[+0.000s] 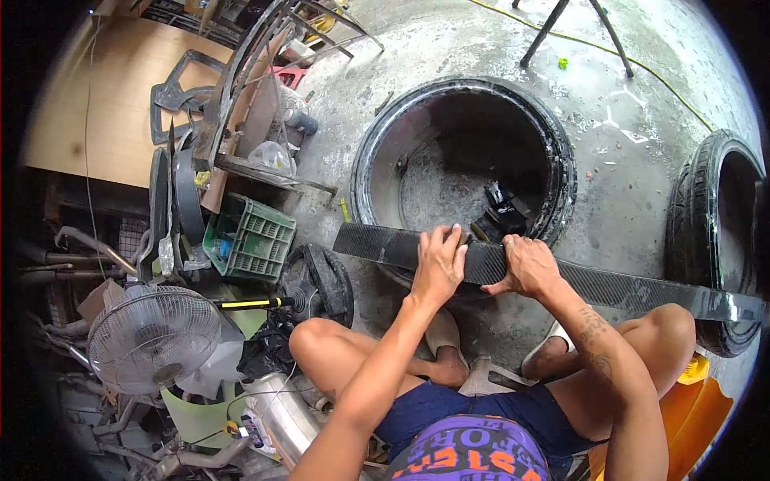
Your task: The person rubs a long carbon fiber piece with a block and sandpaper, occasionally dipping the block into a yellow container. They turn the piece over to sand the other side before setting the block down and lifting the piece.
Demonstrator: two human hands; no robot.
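Viewpoint: the camera looked down from the head of a seated person, whose bare knees were spread to either side.
Rubber strip: a long, dark, flat rubber strip (626, 286) ran from left of centre to the far right, in front of the knees. Its middle lay across the near rim of a flat tyre.
Left hand: the left hand (439, 264) lay on top of the strip. Its grip was closed, with the fingers curled over the strip's far edge.
Right hand: the right hand (525, 268) sat just beside the left. Its grip was clamped on the strip, fingers folded over the top and thumb sticking out towards the left hand.
Flat tyre: the large flat tyre (561, 152) lay on its side on the concrete floor (626, 176), just beyond the hands.
Inside the tyre: a black tool (501, 212) rested near the strip; its kind could not be told.
Right side: an upright tyre (694, 208) stood there, with the strip's far end crossing in front of it.
Left side: a green crate (253, 236), a small wheel (321, 280), a yellow-handled tool (249, 303) and a fan (152, 337) crowded together.
Seat: an orange seat (698, 409) showed beside the right thigh.
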